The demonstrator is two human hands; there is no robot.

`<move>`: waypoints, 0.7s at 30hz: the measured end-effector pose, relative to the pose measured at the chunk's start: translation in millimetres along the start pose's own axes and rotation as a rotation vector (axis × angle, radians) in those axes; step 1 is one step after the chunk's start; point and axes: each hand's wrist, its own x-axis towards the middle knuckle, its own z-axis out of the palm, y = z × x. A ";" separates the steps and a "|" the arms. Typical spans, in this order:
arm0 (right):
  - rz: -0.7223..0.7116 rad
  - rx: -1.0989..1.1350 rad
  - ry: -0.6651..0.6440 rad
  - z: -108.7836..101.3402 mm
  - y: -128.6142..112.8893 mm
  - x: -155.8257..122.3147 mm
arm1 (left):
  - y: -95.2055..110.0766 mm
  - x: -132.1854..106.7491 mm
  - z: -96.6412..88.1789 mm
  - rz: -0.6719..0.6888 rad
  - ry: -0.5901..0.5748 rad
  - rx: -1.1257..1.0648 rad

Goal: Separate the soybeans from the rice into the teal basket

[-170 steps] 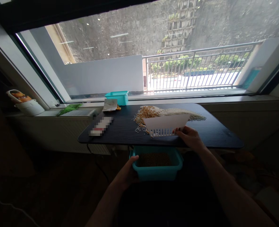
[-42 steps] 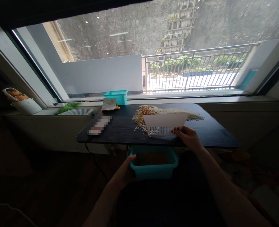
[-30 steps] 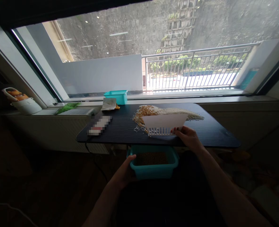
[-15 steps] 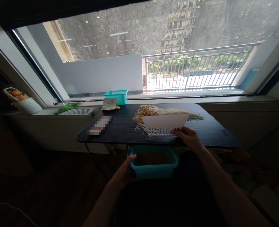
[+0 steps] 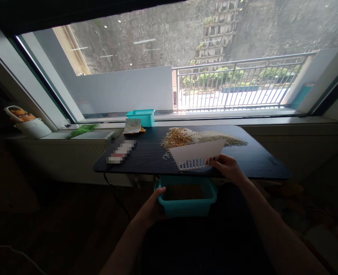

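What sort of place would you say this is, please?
Probably a room in a home: a large window fills the far side, a radiator stands at the left, and a dark table bears a heap of grain.

Your left hand sits near and low, thumb reaching forward, its other fingers hidden. Your right hand is farther, pinching, pointed left. Both bare forearms slant inward from the near side.
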 end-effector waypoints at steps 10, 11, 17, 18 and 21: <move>0.013 0.061 0.204 4.3 0.3 2.6 | 0.3 -1.9 -1.1 0.023 0.021 0.017; 0.008 0.075 0.191 4.9 -0.1 4.0 | 0.5 -2.5 -0.9 0.025 0.020 0.017; -0.018 0.096 0.134 15.8 -0.1 11.7 | 2.2 -4.2 -2.4 0.014 0.035 0.001; -0.014 0.092 0.130 18.0 0.1 12.1 | 2.4 -4.2 -3.0 0.013 0.037 0.002; 0.005 0.082 0.127 22.0 -0.3 11.5 | 2.2 -3.9 -5.1 0.010 0.029 -0.002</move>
